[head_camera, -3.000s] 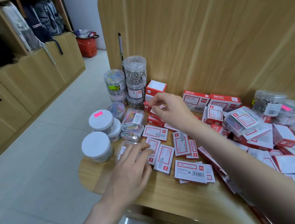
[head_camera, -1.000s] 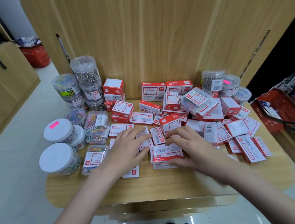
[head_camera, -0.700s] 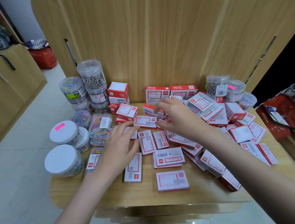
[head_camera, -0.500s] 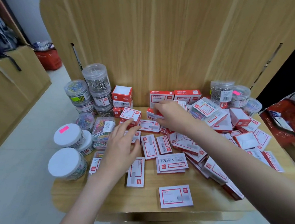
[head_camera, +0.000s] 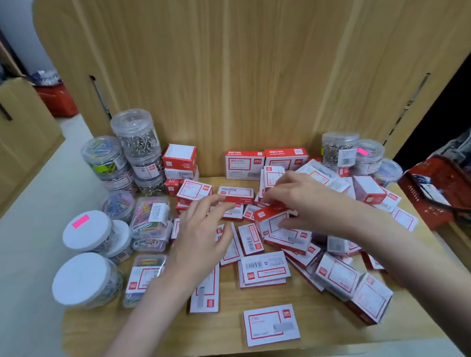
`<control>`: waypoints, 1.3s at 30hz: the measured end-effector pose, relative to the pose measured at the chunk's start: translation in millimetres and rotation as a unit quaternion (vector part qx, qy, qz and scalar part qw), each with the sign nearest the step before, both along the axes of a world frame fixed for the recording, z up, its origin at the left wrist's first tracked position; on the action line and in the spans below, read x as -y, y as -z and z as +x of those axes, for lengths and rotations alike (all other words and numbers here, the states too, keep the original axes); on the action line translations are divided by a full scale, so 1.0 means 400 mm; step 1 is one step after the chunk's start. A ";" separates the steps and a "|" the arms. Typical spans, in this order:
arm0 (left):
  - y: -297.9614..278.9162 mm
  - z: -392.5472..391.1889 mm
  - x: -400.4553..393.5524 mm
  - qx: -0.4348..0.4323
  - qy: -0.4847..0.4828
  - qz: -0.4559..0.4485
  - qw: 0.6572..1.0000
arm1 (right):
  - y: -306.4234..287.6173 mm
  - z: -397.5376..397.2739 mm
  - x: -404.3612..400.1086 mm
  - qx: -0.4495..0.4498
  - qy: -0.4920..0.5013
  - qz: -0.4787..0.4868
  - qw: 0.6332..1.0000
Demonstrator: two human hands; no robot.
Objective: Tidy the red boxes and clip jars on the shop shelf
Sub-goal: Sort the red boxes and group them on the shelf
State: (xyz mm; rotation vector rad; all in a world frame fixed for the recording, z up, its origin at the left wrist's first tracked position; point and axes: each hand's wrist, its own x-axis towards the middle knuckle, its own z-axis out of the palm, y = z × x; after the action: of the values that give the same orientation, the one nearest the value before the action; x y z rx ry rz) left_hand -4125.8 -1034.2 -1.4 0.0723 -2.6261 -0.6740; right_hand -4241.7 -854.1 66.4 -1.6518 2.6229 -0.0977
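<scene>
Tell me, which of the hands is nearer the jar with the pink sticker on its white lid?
Left. The left hand hovers over the flat boxes just to the right of the pink-stickered jar. The right hand is farther right, fingers on a red box mid-shelf.

A tall panel (head_camera: pixel 249 78) of light wood stands behind the wooden surface (head_camera: pixel 162 339), and a pale tiled floor (head_camera: pixel 17 280) lies to the left. Low wooden cabinets (head_camera: pixel 8 134) stand along the left wall, with a red basket (head_camera: pixel 57 100) on the floor beside them. On the right is another red basket (head_camera: pixel 449 189).
</scene>
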 end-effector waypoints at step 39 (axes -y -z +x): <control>0.018 0.057 0.059 0.017 -0.088 -0.097 0.991 | 0.012 -0.051 0.221 0.114 0.173 -0.288 0.935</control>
State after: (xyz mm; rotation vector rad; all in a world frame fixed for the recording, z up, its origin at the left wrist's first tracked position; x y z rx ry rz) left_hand -4103.1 -1057.7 -8.4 0.2559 -2.6648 -0.3593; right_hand -4262.1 -942.5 61.7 -1.1443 2.8156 -1.0909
